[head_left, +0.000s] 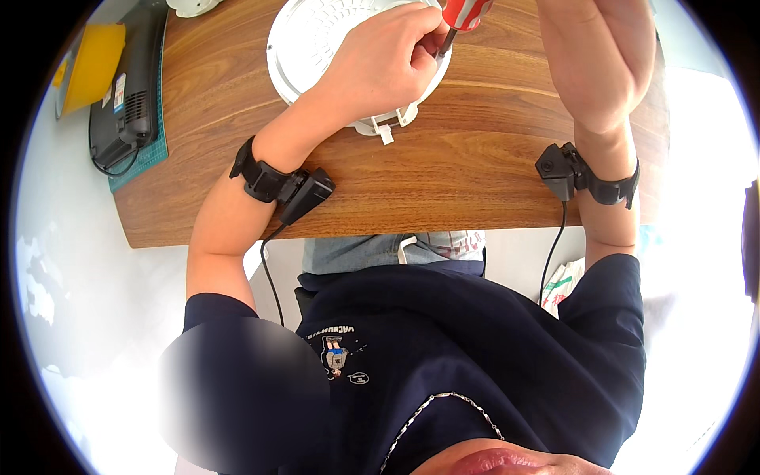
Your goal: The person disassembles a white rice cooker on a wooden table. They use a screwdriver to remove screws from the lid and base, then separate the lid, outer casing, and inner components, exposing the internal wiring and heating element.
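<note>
A round white part (286, 49) sits on the brown tabletop (491, 134), the left hand (392, 57) curls over it beside a red-and-white screwdriver (465, 13), and I can't tell if that hand or the right hand (598, 55), fingers unseen, holds anything.

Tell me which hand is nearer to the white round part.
Left. The left hand is over the right side of the white round part; the right hand, as far as it shows, is farther right, apart from it.
</note>
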Demonstrator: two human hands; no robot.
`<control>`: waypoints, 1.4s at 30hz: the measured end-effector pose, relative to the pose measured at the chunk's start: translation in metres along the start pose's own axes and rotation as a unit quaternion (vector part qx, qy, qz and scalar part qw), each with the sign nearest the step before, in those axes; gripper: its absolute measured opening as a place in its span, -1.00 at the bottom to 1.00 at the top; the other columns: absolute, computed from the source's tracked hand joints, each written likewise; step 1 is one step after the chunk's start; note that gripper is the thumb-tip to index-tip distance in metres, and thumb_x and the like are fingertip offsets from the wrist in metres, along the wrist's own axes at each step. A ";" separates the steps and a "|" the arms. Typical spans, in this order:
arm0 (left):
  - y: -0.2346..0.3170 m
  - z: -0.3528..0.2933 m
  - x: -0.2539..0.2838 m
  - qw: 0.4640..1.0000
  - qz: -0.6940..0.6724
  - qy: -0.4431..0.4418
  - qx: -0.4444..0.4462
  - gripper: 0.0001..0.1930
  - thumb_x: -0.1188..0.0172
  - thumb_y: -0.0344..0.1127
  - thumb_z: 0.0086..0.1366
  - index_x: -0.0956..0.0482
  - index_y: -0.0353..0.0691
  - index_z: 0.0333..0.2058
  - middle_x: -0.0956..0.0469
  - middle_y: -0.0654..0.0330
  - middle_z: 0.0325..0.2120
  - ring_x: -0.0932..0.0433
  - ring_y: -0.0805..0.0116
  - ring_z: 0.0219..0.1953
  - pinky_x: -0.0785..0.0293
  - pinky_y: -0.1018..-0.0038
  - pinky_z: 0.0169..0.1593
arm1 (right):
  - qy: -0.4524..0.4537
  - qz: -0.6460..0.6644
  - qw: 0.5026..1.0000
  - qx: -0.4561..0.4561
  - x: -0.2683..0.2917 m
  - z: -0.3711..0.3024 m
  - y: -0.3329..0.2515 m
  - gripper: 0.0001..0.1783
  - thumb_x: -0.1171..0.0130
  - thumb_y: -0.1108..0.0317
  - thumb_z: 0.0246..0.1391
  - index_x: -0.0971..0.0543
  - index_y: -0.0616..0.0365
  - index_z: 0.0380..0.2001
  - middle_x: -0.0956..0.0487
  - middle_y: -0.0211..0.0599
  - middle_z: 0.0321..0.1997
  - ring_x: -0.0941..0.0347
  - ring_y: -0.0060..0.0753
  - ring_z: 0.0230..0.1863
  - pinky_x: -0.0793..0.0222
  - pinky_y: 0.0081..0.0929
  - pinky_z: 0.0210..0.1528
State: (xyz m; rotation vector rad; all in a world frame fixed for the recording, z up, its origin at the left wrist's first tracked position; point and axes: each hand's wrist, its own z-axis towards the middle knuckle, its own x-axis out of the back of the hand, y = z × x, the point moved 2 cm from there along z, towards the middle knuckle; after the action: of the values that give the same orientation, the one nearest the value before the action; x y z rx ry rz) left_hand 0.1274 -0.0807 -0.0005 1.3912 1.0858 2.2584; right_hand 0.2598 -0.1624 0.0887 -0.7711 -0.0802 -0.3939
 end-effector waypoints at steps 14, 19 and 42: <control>-0.007 0.005 -0.009 0.999 0.030 -0.001 -0.030 -0.81 -0.09 -0.53 0.13 -0.52 -0.28 -0.25 -0.51 -0.06 -0.35 -0.54 -0.13 -0.25 -0.48 0.14 -0.17 | -0.053 0.015 0.997 0.060 0.024 -0.002 0.016 -0.45 -0.13 0.26 0.35 -0.37 0.39 0.27 -0.53 -0.09 0.10 -0.47 -0.42 0.11 -0.40 -0.42 0.21; -0.003 0.001 -0.003 1.000 0.013 0.007 -0.026 -0.81 -0.09 -0.52 0.14 -0.53 -0.27 -0.23 -0.51 -0.06 -0.33 -0.54 -0.14 -0.23 -0.48 0.14 -0.17 | 0.011 0.086 0.996 0.030 -0.002 -0.004 0.012 -0.46 -0.13 0.32 0.36 -0.35 0.39 0.29 -0.53 -0.08 0.09 -0.49 -0.40 0.06 -0.42 -0.45 0.16; -0.002 0.007 -0.006 0.998 0.033 -0.048 0.025 -0.82 -0.08 -0.51 0.16 -0.53 -0.28 -0.23 -0.51 -0.10 -0.32 -0.54 -0.17 -0.21 -0.48 0.13 -0.15 | -0.055 -0.042 0.990 0.121 0.024 0.002 0.018 -0.42 -0.22 0.46 0.24 -0.35 0.45 0.27 -0.53 -0.07 0.10 -0.50 -0.40 0.05 -0.45 -0.47 0.12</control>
State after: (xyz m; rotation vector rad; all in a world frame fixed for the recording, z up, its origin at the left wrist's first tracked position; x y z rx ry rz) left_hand 0.1358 -0.0798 -0.0035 1.5605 1.0885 2.1980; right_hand 0.2893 -0.1572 0.0831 -0.5505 -0.2592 -0.4123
